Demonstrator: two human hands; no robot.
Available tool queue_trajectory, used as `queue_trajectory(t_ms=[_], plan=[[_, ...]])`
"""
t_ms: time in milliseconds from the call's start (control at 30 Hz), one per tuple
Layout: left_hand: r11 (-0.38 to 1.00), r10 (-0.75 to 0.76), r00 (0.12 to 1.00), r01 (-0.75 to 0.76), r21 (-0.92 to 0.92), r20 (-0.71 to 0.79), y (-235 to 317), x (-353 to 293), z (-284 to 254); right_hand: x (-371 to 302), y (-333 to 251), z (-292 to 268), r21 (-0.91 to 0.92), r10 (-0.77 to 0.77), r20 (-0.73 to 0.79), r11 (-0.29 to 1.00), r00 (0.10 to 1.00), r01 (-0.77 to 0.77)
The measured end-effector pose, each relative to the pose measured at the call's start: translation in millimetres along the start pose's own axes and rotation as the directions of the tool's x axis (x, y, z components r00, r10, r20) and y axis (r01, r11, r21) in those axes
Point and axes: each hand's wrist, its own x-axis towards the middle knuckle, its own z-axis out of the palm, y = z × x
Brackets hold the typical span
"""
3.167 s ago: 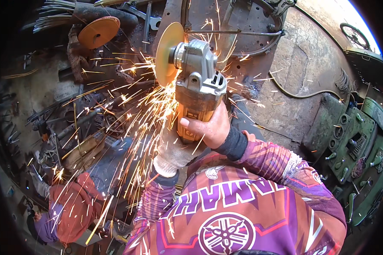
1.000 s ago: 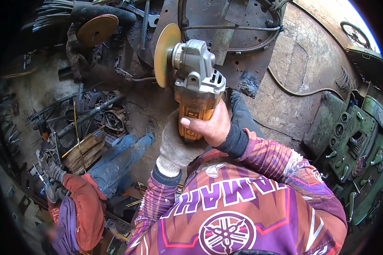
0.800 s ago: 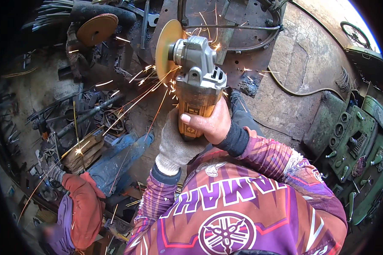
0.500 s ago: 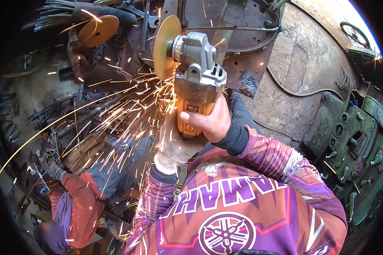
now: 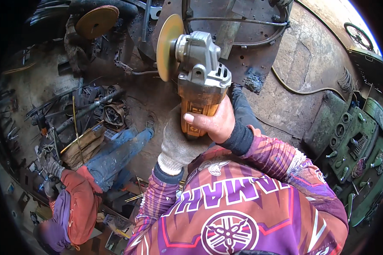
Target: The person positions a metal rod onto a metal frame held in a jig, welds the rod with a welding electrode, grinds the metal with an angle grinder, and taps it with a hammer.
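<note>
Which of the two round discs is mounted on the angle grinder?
The tan disc near top centre, attached to the angle grinder; the upper-left disc sits apart from the tool.

Right of the grinder [image 5: 200, 80], open floor [image 5: 291, 108] runs toward the green machine [image 5: 347, 148], with a hose [image 5: 300, 91] across.

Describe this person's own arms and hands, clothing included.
The left grip wears a grey knitted glove with a pale ribbed wrist; the right grip is a bare hand. The left sleeve and right sleeve are long, patterned in purple and reddish tones with thin stripes, ending in dark cuffs. A white patterned area marks the right sleeve.
</note>
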Motion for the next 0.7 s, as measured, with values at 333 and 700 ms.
queue_trajectory(t_ms=[333, 700], plan=[[1.000, 0.010, 1.000, -0.009, 0.027, -0.029, -1, 2, -6, 4, -7, 4, -0.031, -0.049, -0.025, 0.998, 0.998, 0.048], [0.999, 0.029, 0.996, -0.033, -0.041, -0.087, 8, 10, -12, 12, -11, 6, 0.033, -0.064, -0.034, 0.997, 0.997, 0.066]])
